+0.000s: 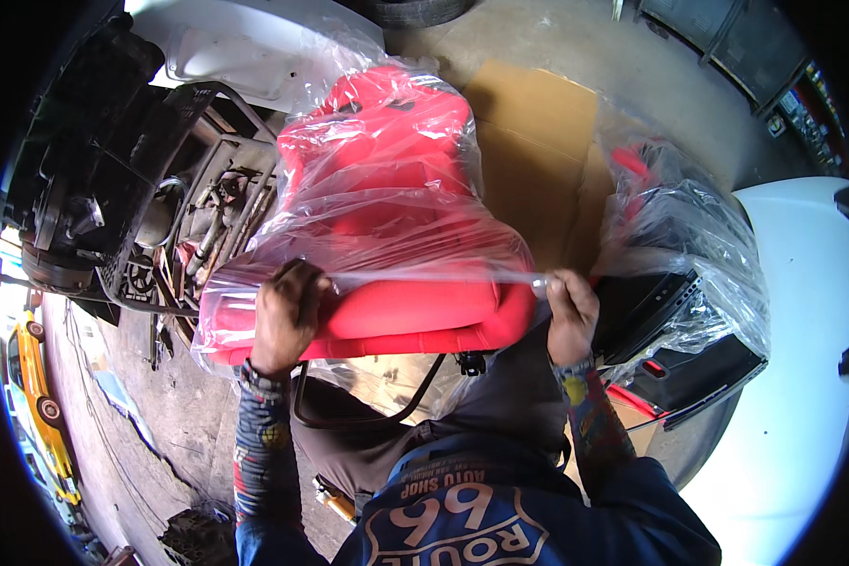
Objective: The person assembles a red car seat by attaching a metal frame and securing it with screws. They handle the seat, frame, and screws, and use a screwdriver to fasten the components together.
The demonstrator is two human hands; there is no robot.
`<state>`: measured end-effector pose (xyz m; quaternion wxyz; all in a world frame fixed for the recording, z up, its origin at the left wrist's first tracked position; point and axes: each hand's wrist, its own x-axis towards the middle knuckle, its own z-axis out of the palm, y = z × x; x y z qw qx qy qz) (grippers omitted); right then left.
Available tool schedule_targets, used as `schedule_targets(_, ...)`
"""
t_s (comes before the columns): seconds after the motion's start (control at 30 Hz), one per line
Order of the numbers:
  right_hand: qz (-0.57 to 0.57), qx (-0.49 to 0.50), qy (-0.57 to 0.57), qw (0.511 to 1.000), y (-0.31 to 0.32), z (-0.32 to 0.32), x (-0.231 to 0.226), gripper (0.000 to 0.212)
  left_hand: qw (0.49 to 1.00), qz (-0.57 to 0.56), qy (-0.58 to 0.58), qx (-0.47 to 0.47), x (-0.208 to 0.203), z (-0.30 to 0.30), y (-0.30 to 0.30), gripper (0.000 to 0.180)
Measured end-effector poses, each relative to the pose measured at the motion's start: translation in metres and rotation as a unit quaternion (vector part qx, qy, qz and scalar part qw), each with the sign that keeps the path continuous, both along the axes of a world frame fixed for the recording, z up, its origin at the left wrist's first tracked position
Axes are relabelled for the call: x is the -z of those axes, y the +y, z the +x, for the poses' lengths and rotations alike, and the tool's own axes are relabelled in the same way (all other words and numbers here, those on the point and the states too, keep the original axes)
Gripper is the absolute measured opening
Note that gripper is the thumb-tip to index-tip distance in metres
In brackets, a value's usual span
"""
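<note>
A red car seat [401,307] lies in front of me, its backrest pointing away and its cushion edge toward my lap. Clear plastic wrap [377,226] covers most of it, and its near edge is stretched in a taut band across the cushion. My left hand [288,311] is closed on that wrap at the cushion's left part. Just past the cushion's right side, my right hand [572,313] pinches the other end of the band. A black metal bar [410,407] curves out from under the cushion near my knees.
Flattened cardboard [528,141] lies beyond the seat. A second plastic-wrapped seat [689,264] stands at my right, next to a pale car panel [797,349]. A metal rack with parts [222,208] is at left, a white panel [255,57] behind, and a yellow car [36,387] far left.
</note>
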<state>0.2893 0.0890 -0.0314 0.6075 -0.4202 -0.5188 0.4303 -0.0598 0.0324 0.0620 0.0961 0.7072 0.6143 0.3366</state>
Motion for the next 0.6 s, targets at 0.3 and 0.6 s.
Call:
schedule_targets(0.3, -0.17, -0.463, 0.007, 0.87, 0.013, 0.041, -0.041, 0.015, 0.998, 0.033, -0.001, -0.058, 0.028, 0.008, -0.067, 0.021)
schedule_targets(0.6, 0.077, -0.253, -0.44, 0.858, 0.181, -0.071, 0.148, 0.019, 0.993, -0.001, -0.001, -0.118, 0.035, 0.032, -0.105, 0.025)
